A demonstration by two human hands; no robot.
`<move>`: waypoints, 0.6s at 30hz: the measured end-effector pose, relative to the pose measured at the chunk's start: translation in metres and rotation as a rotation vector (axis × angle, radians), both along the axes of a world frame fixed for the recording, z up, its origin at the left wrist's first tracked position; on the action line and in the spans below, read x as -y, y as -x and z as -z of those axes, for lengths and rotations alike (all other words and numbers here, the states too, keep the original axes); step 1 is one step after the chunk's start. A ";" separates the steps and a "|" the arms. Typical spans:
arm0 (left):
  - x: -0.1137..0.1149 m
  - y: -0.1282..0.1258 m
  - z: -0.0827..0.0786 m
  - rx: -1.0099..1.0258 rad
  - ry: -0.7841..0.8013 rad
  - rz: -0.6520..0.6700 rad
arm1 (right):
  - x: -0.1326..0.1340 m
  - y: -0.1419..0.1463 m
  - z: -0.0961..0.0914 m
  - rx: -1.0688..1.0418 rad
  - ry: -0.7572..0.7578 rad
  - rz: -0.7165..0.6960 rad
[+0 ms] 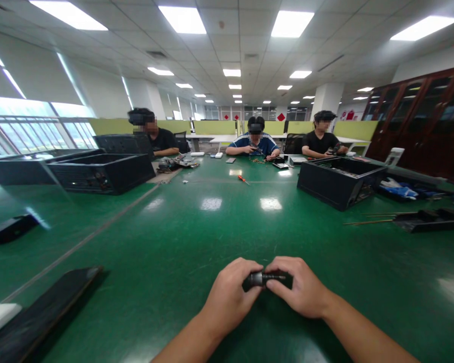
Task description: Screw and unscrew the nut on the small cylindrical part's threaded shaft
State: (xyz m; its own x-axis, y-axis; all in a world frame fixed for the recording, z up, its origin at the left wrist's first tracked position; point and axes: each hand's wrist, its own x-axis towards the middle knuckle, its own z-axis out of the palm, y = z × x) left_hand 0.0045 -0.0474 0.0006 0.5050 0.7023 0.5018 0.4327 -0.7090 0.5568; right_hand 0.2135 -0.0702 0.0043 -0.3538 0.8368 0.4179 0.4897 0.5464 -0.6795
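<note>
Low over the green table (196, 237), near its front edge, my two hands meet around a small black cylindrical part (260, 278). My left hand (230, 295) is closed, its fingers curled over the part's left end. My right hand (300, 287) is closed too, pinching the part's right end between thumb and fingers. Most of the part is hidden inside the two grips; only a short dark middle section shows.
A flat black panel (41, 315) lies at the near left, with a small black piece (9, 229) beyond it. Open black cases stand at the left (102, 172) and right (338, 182). A red-handled screwdriver (242, 179) lies mid-table. Three people sit at the far end.
</note>
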 end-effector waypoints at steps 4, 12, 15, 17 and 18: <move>0.001 0.000 0.000 0.018 -0.010 0.010 | 0.000 0.003 0.000 -0.010 0.007 0.028; 0.001 0.001 0.000 0.024 -0.024 0.008 | 0.000 0.004 -0.001 -0.002 -0.009 0.045; 0.002 0.002 0.000 0.028 -0.030 0.001 | 0.001 0.005 -0.002 -0.001 -0.006 0.058; 0.002 0.002 0.000 0.034 -0.037 0.004 | 0.001 0.005 -0.003 0.002 -0.008 0.057; 0.002 0.002 -0.001 0.039 -0.040 0.004 | 0.001 0.005 -0.003 0.003 -0.010 0.055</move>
